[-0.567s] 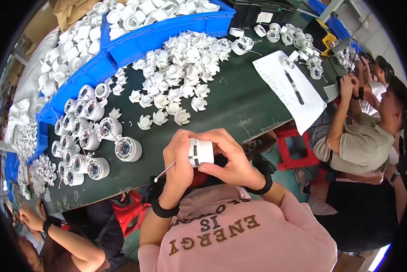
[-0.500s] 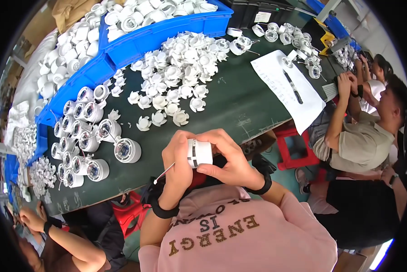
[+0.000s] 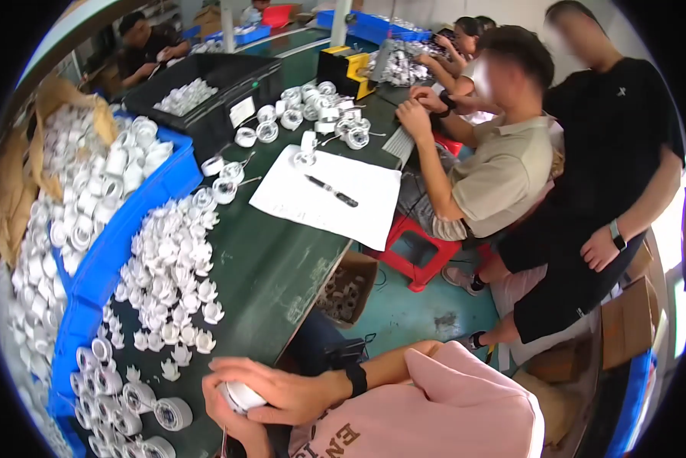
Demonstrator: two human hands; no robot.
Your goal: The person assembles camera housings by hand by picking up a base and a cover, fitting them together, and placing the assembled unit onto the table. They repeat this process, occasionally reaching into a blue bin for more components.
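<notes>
Low in the view, both of my hands are around a white, round camera housing [image 3: 240,395]. My right hand [image 3: 293,388] lies over it with the thumb along its near side and the fingers across its far side. My left hand [image 3: 222,408] wraps it from the left and is partly hidden behind the right hand. Just left of my hands stand several white camera units [image 3: 173,414] with round lens faces and thin cables. Beyond them a heap of small white clawed plastic parts [image 3: 176,267] covers the green table [image 3: 270,286].
Blue bins [image 3: 91,305] full of white shells line the left. Farther off are a black crate [image 3: 205,95], a paper sheet [image 3: 358,183] with a pen [image 3: 331,191] and more camera units [image 3: 327,111]. A seated co-worker [image 3: 495,168], a standing person [image 3: 602,153] and a red stool [image 3: 411,252] are right.
The view has swung to the right, bringing the far table and the standing person into sight. My hands now appear lower and farther left, still around the white housing.
</notes>
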